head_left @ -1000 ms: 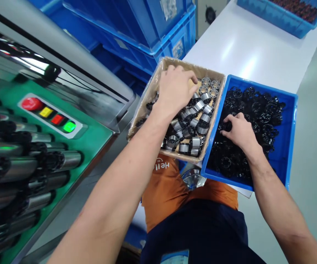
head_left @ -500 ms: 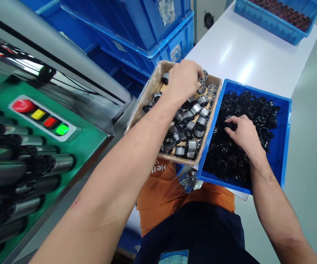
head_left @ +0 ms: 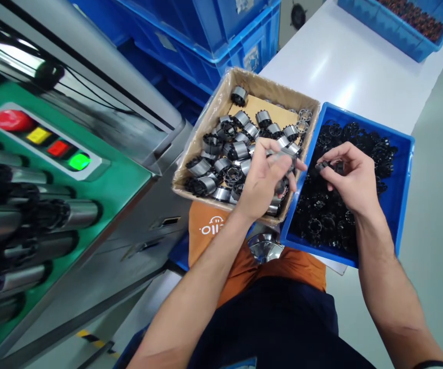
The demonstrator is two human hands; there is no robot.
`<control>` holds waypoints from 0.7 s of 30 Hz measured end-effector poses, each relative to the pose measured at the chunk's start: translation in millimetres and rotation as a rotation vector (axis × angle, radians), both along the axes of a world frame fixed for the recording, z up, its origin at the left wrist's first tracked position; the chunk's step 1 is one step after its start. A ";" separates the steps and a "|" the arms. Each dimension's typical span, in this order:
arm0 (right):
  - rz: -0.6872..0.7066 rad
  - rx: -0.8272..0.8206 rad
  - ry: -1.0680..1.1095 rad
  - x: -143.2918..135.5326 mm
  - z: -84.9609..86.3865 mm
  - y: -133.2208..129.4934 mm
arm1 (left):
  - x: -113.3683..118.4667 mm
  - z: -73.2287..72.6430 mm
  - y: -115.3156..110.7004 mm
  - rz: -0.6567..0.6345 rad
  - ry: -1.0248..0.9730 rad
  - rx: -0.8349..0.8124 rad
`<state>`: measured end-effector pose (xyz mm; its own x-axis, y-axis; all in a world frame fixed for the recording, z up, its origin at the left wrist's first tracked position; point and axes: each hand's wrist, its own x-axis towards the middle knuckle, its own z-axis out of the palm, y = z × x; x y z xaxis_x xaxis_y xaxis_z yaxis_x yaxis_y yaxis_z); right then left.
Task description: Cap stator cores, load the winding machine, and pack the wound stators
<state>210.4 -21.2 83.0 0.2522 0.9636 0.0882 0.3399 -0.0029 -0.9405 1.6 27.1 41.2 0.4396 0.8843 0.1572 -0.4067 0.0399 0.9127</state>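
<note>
My left hand [head_left: 265, 177] is above the right part of a cardboard box [head_left: 202, 120], its fingers closed round metal-and-black cylindrical parts, partly blurred. Inside the box lie several silver cylinders with black toothed ends [head_left: 238, 150]. Over the blue tray [head_left: 401, 205] to the right, my right hand [head_left: 350, 171] pinches a small black part [head_left: 323, 166] between thumb and fingers. Beneath it the tray holds a heap of black plastic ring parts [head_left: 315, 225].
A green machine panel [head_left: 123, 192] with lit buttons and rows of metal cylinders stands at the left. Blue crates [head_left: 221, 66] are stacked behind the box. A blue bin [head_left: 405, 38] of reddish parts sits on the white table [head_left: 359, 56].
My left hand has come back from the far part of the box toward my body, with parts in its fingers. My right hand has lifted slightly with a black part. The view has shifted.
</note>
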 end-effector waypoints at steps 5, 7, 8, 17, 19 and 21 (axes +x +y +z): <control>0.051 0.065 0.177 -32.0 7.4 -6.1 | -4.5 -7.3 -7.0 0.039 0.154 0.357; 0.115 0.046 0.215 -31.6 9.0 -7.9 | -7.2 -8.0 -6.7 0.061 0.174 0.396; 0.149 0.033 0.235 -29.2 9.3 -8.6 | -7.9 -8.5 -6.4 0.065 0.155 0.383; 0.155 0.085 0.191 -22.3 7.9 -12.6 | -1.4 -10.2 -8.8 0.041 0.047 0.190; 0.130 0.097 0.147 -26.4 8.1 -12.6 | -1.5 -11.7 -10.6 0.015 0.064 0.131; 0.144 0.065 0.119 -29.9 7.2 -12.5 | -2.5 -13.5 -11.4 0.018 0.102 0.129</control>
<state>180.5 -33.6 90.2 0.1250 0.9837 0.1290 0.2187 0.0995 -0.9707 -0.9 15.7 27.6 0.4436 0.8673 0.2256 -0.3112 -0.0870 0.9464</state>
